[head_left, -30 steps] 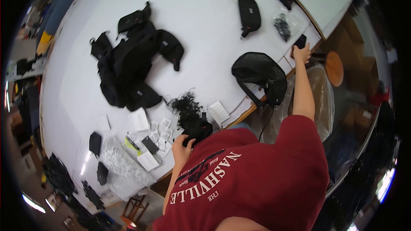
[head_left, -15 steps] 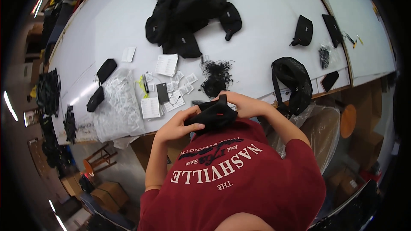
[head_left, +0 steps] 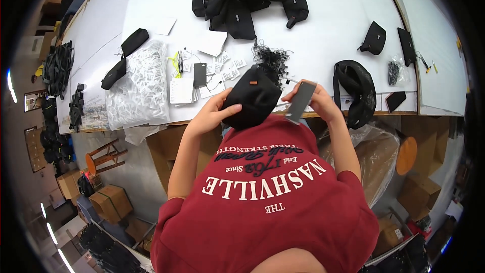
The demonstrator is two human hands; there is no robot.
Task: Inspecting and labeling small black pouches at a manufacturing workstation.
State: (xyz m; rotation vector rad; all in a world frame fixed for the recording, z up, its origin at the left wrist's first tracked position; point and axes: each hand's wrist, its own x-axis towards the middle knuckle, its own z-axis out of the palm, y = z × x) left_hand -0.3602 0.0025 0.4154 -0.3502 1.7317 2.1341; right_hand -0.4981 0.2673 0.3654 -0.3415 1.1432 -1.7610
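My left hand (head_left: 211, 114) is closed on the left side of a black zip pouch (head_left: 252, 102), its thumb lying across the front. A small orange tab shows near the pouch's upper edge. To the right of the pouch, my right hand (head_left: 321, 102) pinches a dark grey card tag (head_left: 302, 101) with a pale edge, held apart from the pouch. Just beyond the pouch lies a tangle of thin black cords (head_left: 270, 60). Another dark grey card tag (head_left: 200, 75) rests on the table beside white cards (head_left: 182, 90) and small white labels (head_left: 231, 73).
A heap of black pouches (head_left: 242, 17) is at the far middle. On the left, a clear bag of white packets (head_left: 137, 88) sits near two black pouches (head_left: 135, 42). At right are a black mesh-like bag (head_left: 359, 88), a phone (head_left: 395, 101) and more pouches (head_left: 375, 38).
My right hand has left the pouch and moved right, now holding a grey card tag. The pouch has turned in my left hand, showing a broader face. The view has shifted.
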